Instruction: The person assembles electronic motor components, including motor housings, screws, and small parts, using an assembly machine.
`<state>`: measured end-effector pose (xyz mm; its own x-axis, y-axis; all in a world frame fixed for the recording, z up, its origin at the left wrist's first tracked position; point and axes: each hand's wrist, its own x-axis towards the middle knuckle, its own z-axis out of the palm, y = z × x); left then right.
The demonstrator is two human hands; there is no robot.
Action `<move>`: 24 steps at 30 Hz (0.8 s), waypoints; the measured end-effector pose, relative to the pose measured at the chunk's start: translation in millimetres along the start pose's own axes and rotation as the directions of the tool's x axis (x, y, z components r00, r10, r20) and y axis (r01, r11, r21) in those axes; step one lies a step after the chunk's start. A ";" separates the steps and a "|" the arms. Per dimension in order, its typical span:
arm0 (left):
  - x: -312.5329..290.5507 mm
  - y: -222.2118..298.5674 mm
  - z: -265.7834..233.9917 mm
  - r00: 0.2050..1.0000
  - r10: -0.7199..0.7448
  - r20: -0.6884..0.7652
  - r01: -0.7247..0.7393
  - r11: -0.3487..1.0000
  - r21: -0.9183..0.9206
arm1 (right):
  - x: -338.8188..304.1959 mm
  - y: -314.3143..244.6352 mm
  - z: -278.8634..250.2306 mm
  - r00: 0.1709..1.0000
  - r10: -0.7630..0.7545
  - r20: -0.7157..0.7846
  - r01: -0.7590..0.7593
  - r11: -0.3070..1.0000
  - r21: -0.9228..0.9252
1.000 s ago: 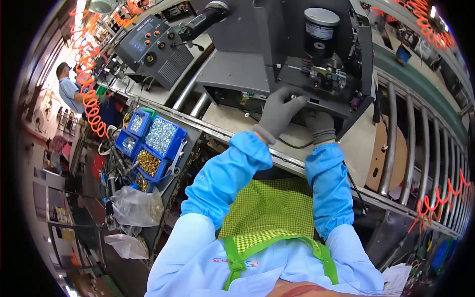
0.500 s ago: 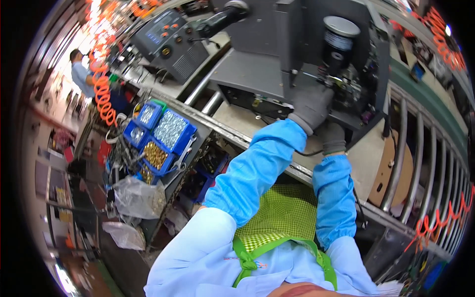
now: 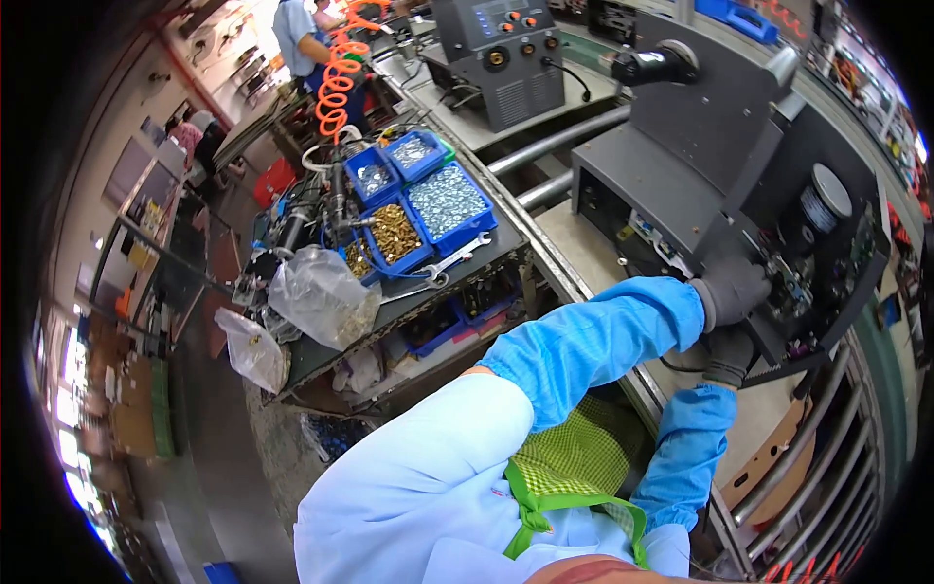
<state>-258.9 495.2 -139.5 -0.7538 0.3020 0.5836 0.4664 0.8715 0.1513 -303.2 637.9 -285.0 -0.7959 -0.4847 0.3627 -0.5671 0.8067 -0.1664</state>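
My left hand [image 3: 736,289], in a grey glove, reaches into an open dark grey machine housing [image 3: 671,180]. Its bent fingers are at a cluster of small metal fittings [image 3: 786,288]; whatever they grip is hidden. Behind the fittings stands a black cylindrical part [image 3: 815,209] with a pale round end. Just below the left hand, my right hand [image 3: 730,352], also grey-gloved, is at the housing's lower front edge, its fingers out of sight behind the casing. A dark cable [image 3: 681,368] runs beside the right wrist.
Blue bins of screws and small metal parts [image 3: 448,206] stand on a side bench at left, with wrenches [image 3: 452,265] and clear plastic bags [image 3: 321,297] close by. Another grey machine [image 3: 501,63] is farther back. Metal rollers [image 3: 827,457] lie at right. A co-worker [image 3: 300,39] stands far left.
The view has swung left, so the machine and both hands appear farther right and lower. My hands stay at the same part of the housing.
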 end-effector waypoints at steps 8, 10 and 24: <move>3.2 -3.4 -23.2 0.989 0.032 0.145 -0.041 0.997 0.060 | 2.1 -8.6 -16.1 0.985 0.121 -0.121 -0.064 0.915 0.398; 0.0 -2.5 -33.3 0.984 0.037 0.175 -0.046 0.998 0.050 | 0.2 -5.2 -13.4 0.966 0.102 -0.237 0.021 0.885 0.465; -28.9 -4.2 -28.5 0.954 -0.189 -0.232 0.070 0.894 -0.442 | -8.2 -32.6 -40.6 0.932 -0.222 -0.287 0.214 0.975 -0.058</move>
<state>-225.9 471.8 -134.3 -0.6998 0.0334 0.7136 0.5693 0.6295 0.5288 -269.6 629.3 -245.3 -0.5551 -0.5332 0.6384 -0.7110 0.7025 -0.0315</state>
